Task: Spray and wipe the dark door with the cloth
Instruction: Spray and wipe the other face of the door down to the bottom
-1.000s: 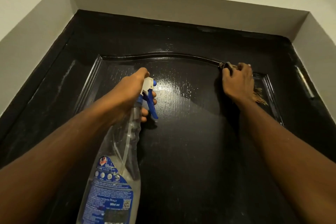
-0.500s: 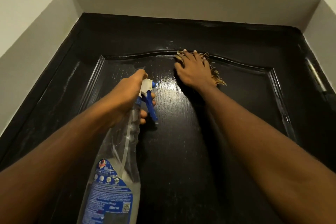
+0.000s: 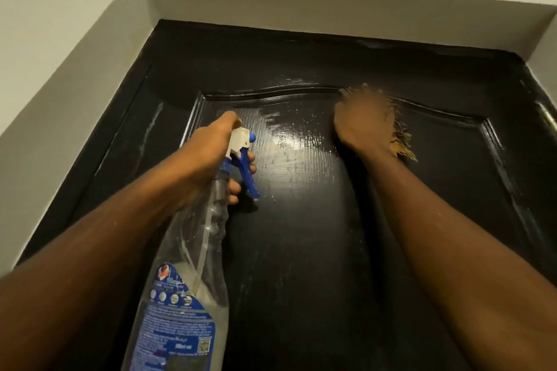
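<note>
Frayed tan cloth [image 3: 399, 143] on glossy grained door [image 3: 301, 250].

door [image 3: 301, 250]: dark, glossy finish with a fine wood-grain texture; wet sheen and pale streaks in upper centre of frame. spray bottle [image 3: 193, 265]: clear smooth plastic, glossy printed label. trigger [image 3: 248, 178]: blue hard plastic. cloth [image 3: 399, 144]: tan woven fabric with a frayed fringe, right of centre. wall [image 3: 75, 24]: pale matt paint, upper left.
</note>
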